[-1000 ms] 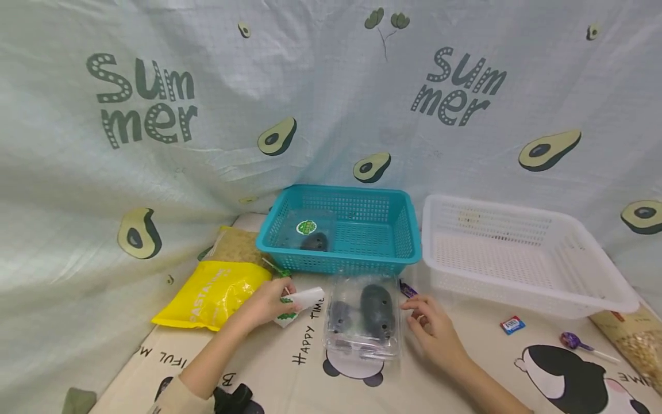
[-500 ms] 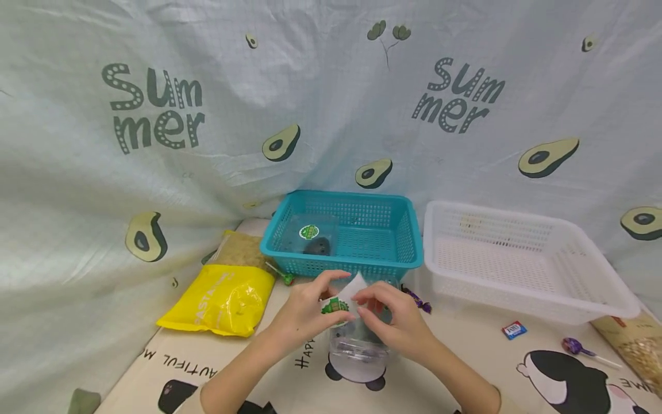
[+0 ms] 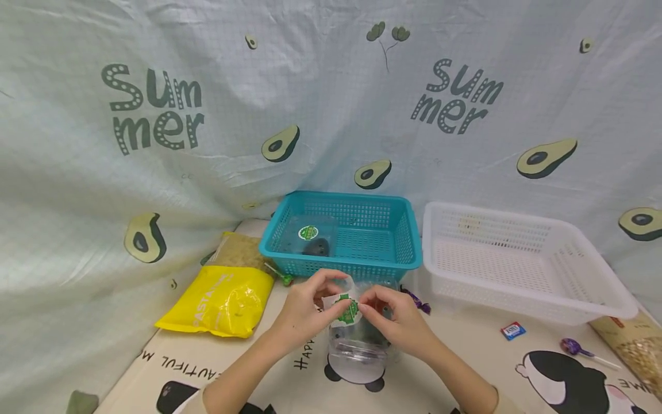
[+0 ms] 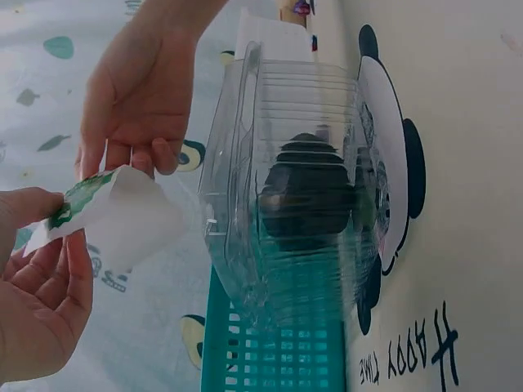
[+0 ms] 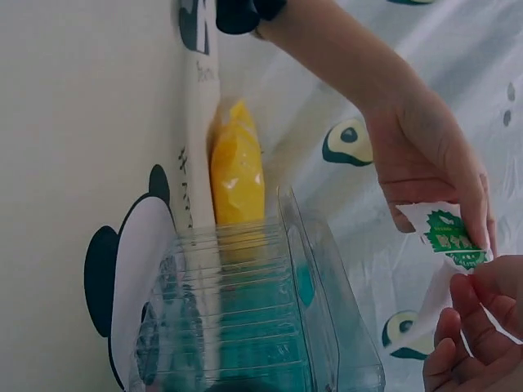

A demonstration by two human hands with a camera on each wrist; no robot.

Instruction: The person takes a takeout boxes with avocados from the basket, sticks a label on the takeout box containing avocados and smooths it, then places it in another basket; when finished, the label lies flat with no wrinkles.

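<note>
Head view: the left hand (image 3: 304,309) and right hand (image 3: 397,314) pinch the green-printed label sheet (image 3: 347,311), held above the clear container (image 3: 357,349), apart from it. Thin and bent, it might tear if they pull unevenly, or drop if both grips slacken.

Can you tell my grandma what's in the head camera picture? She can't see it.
A person's left hand and right hand pinch white paper with a green label above a clear box. Behind it are a teal basket and, further right, a white basket; a yellow bag lies at left.
</note>
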